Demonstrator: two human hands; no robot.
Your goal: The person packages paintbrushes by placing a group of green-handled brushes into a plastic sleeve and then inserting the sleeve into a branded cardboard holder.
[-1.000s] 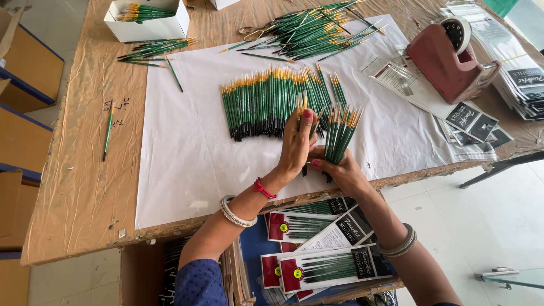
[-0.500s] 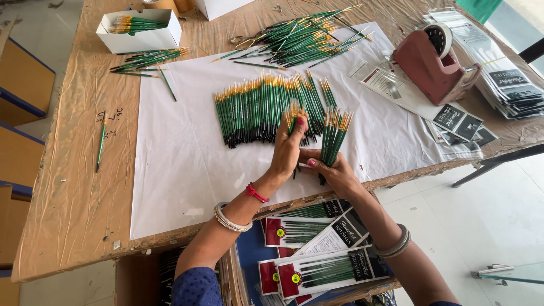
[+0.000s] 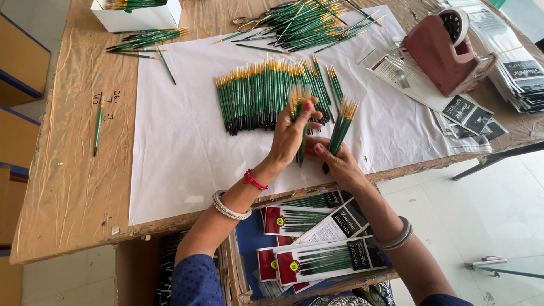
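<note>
A row of green-handled paint brushes (image 3: 258, 96) with gold ferrules lies side by side on a white paper sheet (image 3: 181, 141). My left hand (image 3: 292, 133) is raised over the row's right end and pinches a few brushes, which are blurred. My right hand (image 3: 334, 161) rests on the paper near the table's front edge and grips a small bunch of brushes (image 3: 341, 126), tips pointing away from me.
A loose heap of brushes (image 3: 309, 22) lies at the back with scissors (image 3: 252, 21) beside it. A white box (image 3: 139, 12) of brushes stands back left, a maroon tape dispenser (image 3: 447, 51) back right, printed packets (image 3: 518, 62) beyond it. Packed brush sets (image 3: 323, 249) sit below the table edge.
My left hand has lifted a few brushes from the row's right end. The bunch in my right hand stays about where it was. The camera has moved closer.
</note>
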